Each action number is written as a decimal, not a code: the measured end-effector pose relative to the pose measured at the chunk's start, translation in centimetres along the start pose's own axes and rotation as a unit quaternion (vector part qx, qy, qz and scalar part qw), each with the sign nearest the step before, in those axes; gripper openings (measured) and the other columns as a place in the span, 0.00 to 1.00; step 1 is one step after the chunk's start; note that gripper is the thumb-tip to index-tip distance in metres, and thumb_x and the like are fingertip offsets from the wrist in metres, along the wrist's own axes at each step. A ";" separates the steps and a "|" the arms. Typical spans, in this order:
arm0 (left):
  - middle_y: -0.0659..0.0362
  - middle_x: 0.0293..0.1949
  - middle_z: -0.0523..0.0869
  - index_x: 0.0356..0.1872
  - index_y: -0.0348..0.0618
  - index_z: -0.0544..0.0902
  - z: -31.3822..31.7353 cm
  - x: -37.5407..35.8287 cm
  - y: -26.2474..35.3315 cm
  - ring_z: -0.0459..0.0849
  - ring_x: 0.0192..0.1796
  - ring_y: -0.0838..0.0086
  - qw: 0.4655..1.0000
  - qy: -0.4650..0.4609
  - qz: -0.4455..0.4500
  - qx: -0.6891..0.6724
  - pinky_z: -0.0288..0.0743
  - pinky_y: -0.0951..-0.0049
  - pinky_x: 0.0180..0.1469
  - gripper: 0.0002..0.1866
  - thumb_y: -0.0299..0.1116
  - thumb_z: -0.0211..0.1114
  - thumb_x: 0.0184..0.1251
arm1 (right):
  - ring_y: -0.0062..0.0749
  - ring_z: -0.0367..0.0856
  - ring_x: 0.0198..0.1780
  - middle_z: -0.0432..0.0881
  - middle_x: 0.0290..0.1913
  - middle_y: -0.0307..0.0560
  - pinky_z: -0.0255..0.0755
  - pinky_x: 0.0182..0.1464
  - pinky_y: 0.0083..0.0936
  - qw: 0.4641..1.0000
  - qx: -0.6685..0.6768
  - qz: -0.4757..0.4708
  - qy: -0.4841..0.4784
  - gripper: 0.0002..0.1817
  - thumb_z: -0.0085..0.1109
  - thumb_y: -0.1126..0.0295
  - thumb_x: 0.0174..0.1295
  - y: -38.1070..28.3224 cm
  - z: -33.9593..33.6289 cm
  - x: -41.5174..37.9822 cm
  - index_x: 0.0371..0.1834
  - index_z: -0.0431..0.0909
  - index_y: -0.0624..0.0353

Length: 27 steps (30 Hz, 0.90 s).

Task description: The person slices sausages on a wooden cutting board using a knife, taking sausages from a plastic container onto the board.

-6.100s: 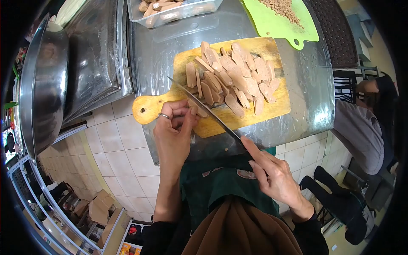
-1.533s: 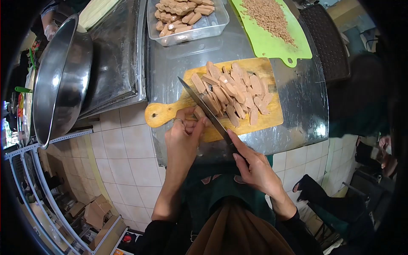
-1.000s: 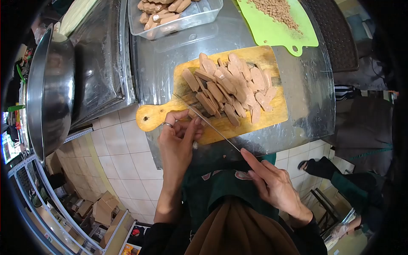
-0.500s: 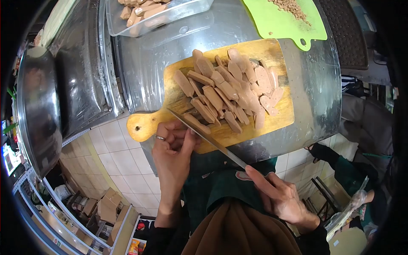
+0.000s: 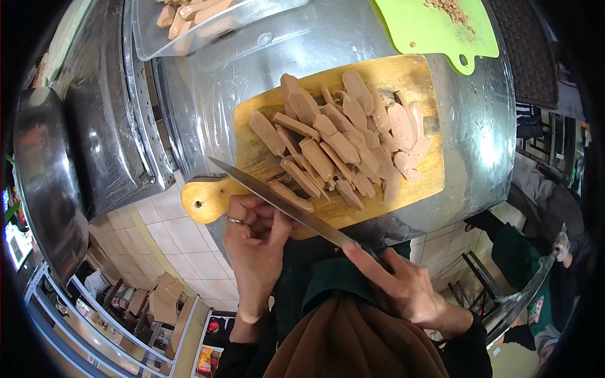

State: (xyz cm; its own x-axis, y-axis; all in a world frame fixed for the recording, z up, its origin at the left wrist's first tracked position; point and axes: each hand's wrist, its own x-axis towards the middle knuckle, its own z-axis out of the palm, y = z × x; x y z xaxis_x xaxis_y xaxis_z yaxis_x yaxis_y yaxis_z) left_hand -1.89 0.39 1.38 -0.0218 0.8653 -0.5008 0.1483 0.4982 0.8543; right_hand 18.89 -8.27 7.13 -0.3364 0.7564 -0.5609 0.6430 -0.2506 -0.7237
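Note:
My right hand [image 5: 406, 286] grips a long kitchen knife [image 5: 271, 196], its forefinger stretched along the spine. The blade slants up to the left, its tip over the handle end of the wooden cutting board [image 5: 258, 167]. Beside the blade my left hand [image 5: 255, 236], with a ring on one finger, is closed with curled fingers and thumb. What it pinches, if anything, is hidden behind the blade and thumb. One brown sausage piece [image 5: 291, 196] lies just beyond the blade. A heap of lengthwise-cut sausage pieces [image 5: 343, 138] covers much of the board.
A clear plastic container [image 5: 252, 11] of sausages stands at the back left of the metal table [image 5: 201, 88]. A green cutting board [image 5: 435, 38] with small crumbs lies at the back right. A metal bowl [image 5: 50, 183] is at far left. Another person's leg [image 5: 510, 249] shows at right.
The knife has slid up and to the left, its tip reaching farther past my left hand. My right hand has moved left with it. The view has shifted slightly.

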 end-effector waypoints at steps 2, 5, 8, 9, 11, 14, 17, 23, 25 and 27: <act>0.55 0.35 0.87 0.47 0.36 0.72 0.0 0.0 -0.1 0.88 0.36 0.76 1.000 0.005 -0.005 -0.005 0.80 0.80 0.39 0.10 0.20 0.63 0.71 | 0.49 0.76 0.26 0.66 0.32 0.50 0.75 0.26 0.44 1.000 -0.006 -0.001 0.006 0.50 0.58 0.80 0.56 0.2 0.3 0.9 0.82 0.51 0.29; 0.55 0.35 0.87 0.47 0.36 0.72 0.2 -0.1 -0.1 0.88 0.36 0.77 1.000 0.014 -0.018 0.000 0.80 0.81 0.39 0.10 0.21 0.64 0.71 | 0.49 0.76 0.27 0.66 0.33 0.51 0.75 0.26 0.44 1.000 -0.006 -0.002 0.012 0.51 0.58 0.82 0.55 0.1 0.4 0.8 0.82 0.51 0.29; 0.56 0.35 0.87 0.47 0.37 0.73 0.1 -0.1 0.0 0.87 0.36 0.79 1.000 0.007 -0.022 -0.019 0.80 0.81 0.39 0.10 0.22 0.65 0.71 | 0.49 0.78 0.28 0.68 0.33 0.52 0.75 0.27 0.43 1.000 -0.010 0.002 0.026 0.51 0.58 0.82 0.55 0.2 0.5 -0.1 0.82 0.52 0.30; 0.56 0.34 0.87 0.48 0.37 0.73 0.0 0.0 -0.1 0.87 0.36 0.78 1.000 0.003 -0.024 -0.014 0.80 0.81 0.39 0.11 0.22 0.65 0.71 | 0.49 0.78 0.28 0.68 0.33 0.52 0.75 0.27 0.43 0.999 -0.011 0.003 0.030 0.51 0.59 0.82 0.55 0.2 0.6 -0.2 0.82 0.52 0.31; 0.56 0.34 0.87 0.49 0.36 0.73 -0.2 0.2 -0.3 0.87 0.36 0.78 1.000 -0.008 -0.028 -0.006 0.80 0.81 0.39 0.11 0.22 0.65 0.70 | 0.50 0.79 0.28 0.70 0.33 0.52 0.76 0.29 0.43 1.000 0.000 0.008 0.027 0.50 0.59 0.82 0.55 0.4 0.8 0.4 0.82 0.52 0.32; 0.56 0.34 0.87 0.50 0.36 0.73 -0.2 0.2 -0.3 0.87 0.35 0.78 0.999 -0.009 -0.016 0.037 0.81 0.80 0.38 0.12 0.23 0.66 0.70 | 0.51 0.79 0.27 0.70 0.32 0.51 0.77 0.30 0.42 0.999 0.018 -0.006 0.042 0.48 0.59 0.81 0.56 0.6 1.0 2.4 0.81 0.54 0.34; 0.56 0.34 0.87 0.51 0.35 0.74 -0.1 0.1 -0.6 0.87 0.34 0.77 1.000 -0.001 -0.013 0.008 0.81 0.80 0.38 0.13 0.23 0.66 0.70 | 0.51 0.78 0.25 0.70 0.31 0.50 0.78 0.30 0.42 0.998 0.008 -0.008 0.062 0.46 0.58 0.82 0.57 0.6 1.4 2.6 0.80 0.57 0.36; 0.55 0.34 0.85 0.50 0.36 0.73 -0.2 0.2 -0.7 0.86 0.33 0.77 1.000 -0.012 0.009 -0.021 0.81 0.79 0.35 0.12 0.26 0.65 0.72 | 0.48 0.77 0.25 0.70 0.28 0.49 0.76 0.28 0.40 0.995 0.008 0.013 0.100 0.43 0.59 0.82 0.57 1.4 2.2 -0.2 0.78 0.62 0.40; 0.55 0.34 0.86 0.50 0.36 0.74 -0.2 0.3 -0.7 0.87 0.34 0.77 1.000 -0.014 0.012 -0.016 0.81 0.79 0.36 0.12 0.27 0.65 0.73 | 0.47 0.78 0.25 0.70 0.28 0.49 0.76 0.28 0.40 0.993 -0.022 0.012 0.112 0.42 0.59 0.82 0.58 1.4 2.1 -0.2 0.78 0.63 0.41; 0.54 0.34 0.86 0.50 0.35 0.74 -0.2 0.1 -0.8 0.87 0.34 0.77 1.000 -0.015 0.017 -0.015 0.81 0.79 0.37 0.11 0.27 0.64 0.73 | 0.45 0.78 0.25 0.70 0.27 0.49 0.76 0.28 0.39 0.989 -0.082 -0.005 0.126 0.40 0.60 0.81 0.59 1.1 1.7 0.7 0.77 0.64 0.42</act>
State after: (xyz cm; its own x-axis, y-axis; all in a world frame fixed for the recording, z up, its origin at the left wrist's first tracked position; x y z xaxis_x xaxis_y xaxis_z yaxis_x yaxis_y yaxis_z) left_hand -2.26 0.05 0.68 0.0121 0.8798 -0.4752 0.1197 0.4705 0.8742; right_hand 18.21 -9.06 5.24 -0.1743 0.8905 -0.4203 0.7506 -0.1561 -0.6420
